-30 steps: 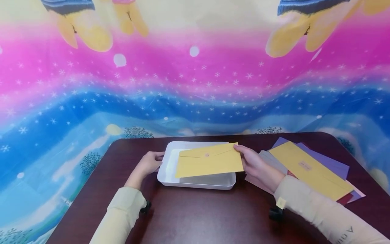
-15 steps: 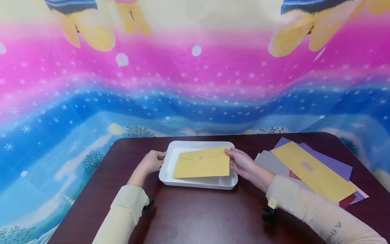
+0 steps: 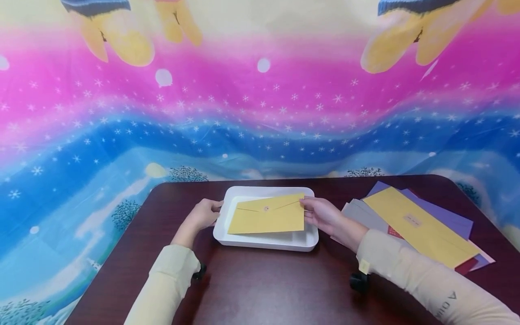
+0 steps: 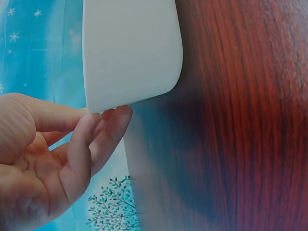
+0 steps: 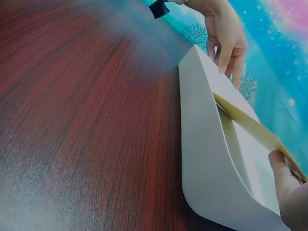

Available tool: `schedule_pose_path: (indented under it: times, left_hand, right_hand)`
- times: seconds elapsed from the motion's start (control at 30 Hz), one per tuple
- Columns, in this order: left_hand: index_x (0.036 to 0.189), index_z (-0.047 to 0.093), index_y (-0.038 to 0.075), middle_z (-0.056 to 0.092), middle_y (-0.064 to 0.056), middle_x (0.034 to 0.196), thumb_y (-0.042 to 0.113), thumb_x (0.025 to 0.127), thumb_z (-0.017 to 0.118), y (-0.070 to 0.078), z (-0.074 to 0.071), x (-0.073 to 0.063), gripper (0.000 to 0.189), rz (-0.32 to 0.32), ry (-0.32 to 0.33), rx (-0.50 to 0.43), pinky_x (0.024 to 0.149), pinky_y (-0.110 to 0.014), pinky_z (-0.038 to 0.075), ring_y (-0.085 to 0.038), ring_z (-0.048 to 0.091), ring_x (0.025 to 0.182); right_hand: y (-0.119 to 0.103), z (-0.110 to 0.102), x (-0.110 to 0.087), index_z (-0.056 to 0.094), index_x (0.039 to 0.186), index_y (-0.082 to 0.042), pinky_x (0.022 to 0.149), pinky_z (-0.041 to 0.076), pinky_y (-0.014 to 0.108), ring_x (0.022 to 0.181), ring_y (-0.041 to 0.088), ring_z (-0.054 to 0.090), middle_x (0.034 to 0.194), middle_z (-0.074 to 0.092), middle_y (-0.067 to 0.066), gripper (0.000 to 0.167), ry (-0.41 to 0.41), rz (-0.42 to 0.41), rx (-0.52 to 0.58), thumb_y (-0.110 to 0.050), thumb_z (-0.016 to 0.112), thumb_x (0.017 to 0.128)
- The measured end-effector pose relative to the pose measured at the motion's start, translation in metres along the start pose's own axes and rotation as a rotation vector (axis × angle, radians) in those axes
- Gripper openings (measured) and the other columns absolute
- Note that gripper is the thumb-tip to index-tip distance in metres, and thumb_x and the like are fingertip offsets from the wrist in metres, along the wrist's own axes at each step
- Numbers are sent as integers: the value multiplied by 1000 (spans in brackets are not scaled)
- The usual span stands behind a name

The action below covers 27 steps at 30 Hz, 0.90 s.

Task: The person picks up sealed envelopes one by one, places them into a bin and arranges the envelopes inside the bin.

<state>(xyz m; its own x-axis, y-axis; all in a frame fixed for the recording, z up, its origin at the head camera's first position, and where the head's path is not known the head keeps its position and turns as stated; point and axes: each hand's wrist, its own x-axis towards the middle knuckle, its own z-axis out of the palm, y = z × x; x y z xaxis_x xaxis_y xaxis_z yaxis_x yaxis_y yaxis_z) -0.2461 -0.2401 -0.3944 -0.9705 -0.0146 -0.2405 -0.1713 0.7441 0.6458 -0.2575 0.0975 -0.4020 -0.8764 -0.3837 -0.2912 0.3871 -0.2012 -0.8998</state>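
Observation:
A white rectangular tray (image 3: 264,243) sits on the dark wooden table. My left hand (image 3: 205,213) holds its left end; the left wrist view has the thumb and fingertips pinching the tray's edge (image 4: 132,53). With thumb and fingers, my right hand (image 3: 325,215) grips the right end of a yellow envelope (image 3: 266,221), whose flap side with a small seal faces up. In the right wrist view, the envelope (image 5: 255,127) slants within the tray, its far end low inside and its gripped end raised near the rim. Part of the right hand's fingers is hidden behind the envelope.
To the right lies a loose pile of envelopes: a yellow envelope (image 3: 422,228) with a label on top, purple (image 3: 444,216), grey (image 3: 365,214) and red ones below. The dark table (image 3: 260,289) ends at a printed cloth backdrop (image 3: 260,126).
The right hand has brought the yellow envelope left and down, from overhanging the tray's right end to lying over its inside. The left hand stays at the tray's left end.

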Motion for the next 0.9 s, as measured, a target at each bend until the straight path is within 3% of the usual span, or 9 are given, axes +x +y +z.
schedule_pose_path:
  times: [0.17,0.37,0.57,0.9]
  left_hand:
    - [148,50,-4,60,-27,137,-6,99,56,-1,0,0,49,-2,0,2,83,-39,59,-32,65,114]
    - [148,50,-5,60,-27,136,-6,99,56,-2,0,0,49,2,-8,-7,83,-38,59,-32,65,114]
    - [148,49,-5,60,-27,136,-6,99,56,-1,1,-1,50,-2,-8,-5,84,-39,59,-32,65,113]
    - [149,48,-4,58,-27,140,-6,99,54,0,-1,1,51,-14,-12,1,84,-38,59,-30,65,112]
  right_hand:
    - [-4,-3,-5,3,159,12,113,36,44,133,31,49,158,28,35,62,-37,2,-66,-6,34,109]
    - [-8,-5,-9,-1,159,11,116,28,49,146,46,26,162,14,36,63,-40,15,-83,-6,32,108]
    - [-13,-5,-11,0,159,11,120,20,50,150,47,16,167,-2,27,61,-44,8,-70,-5,30,108]
    - [-15,-3,-12,-2,160,8,122,12,50,152,46,2,168,-9,25,64,-56,38,-62,-5,33,107]
